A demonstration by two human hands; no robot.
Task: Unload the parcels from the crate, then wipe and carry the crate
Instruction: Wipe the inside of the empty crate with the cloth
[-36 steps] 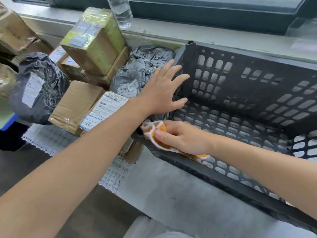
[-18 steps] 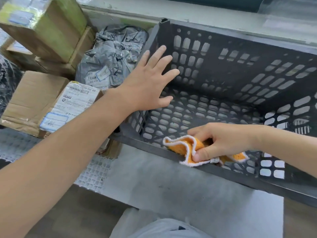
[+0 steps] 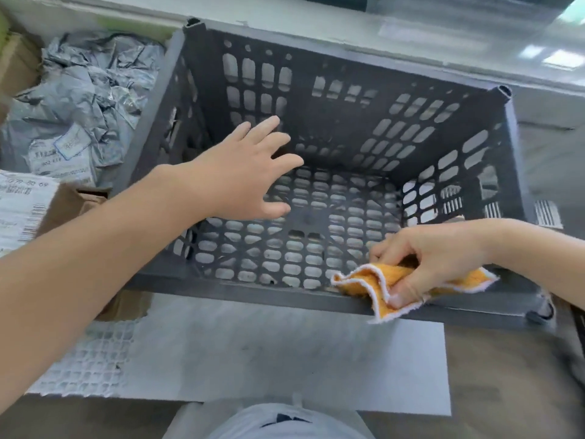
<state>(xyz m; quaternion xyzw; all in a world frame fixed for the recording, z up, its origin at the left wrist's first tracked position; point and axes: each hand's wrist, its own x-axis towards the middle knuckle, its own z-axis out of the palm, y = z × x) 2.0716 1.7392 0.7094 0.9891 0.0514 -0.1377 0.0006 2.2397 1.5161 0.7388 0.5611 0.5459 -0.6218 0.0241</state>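
Observation:
A dark grey slotted plastic crate (image 3: 342,45) stands in front of me with nothing inside it. My left hand (image 3: 243,172) hovers over its left side, fingers spread, holding nothing. My right hand (image 3: 433,258) grips an orange cloth (image 3: 364,280) with a white edge and presses it on the crate's near rim, towards the right corner. Parcels lie to the left of the crate: a crumpled grey plastic mailer (image 3: 85,99) and a brown cardboard box with a white label (image 3: 22,207).
A pale ledge (image 3: 316,14) runs behind the crate. A grey sheet (image 3: 269,353) and white mesh padding (image 3: 88,359) lie on the surface in front of the crate. Another cardboard box (image 3: 15,64) sits at the far left edge.
My right hand has slid the cloth rightward along the crate's near rim, from the left corner towards the right. My view has shifted right, and my left hand stays open over the crate's left side.

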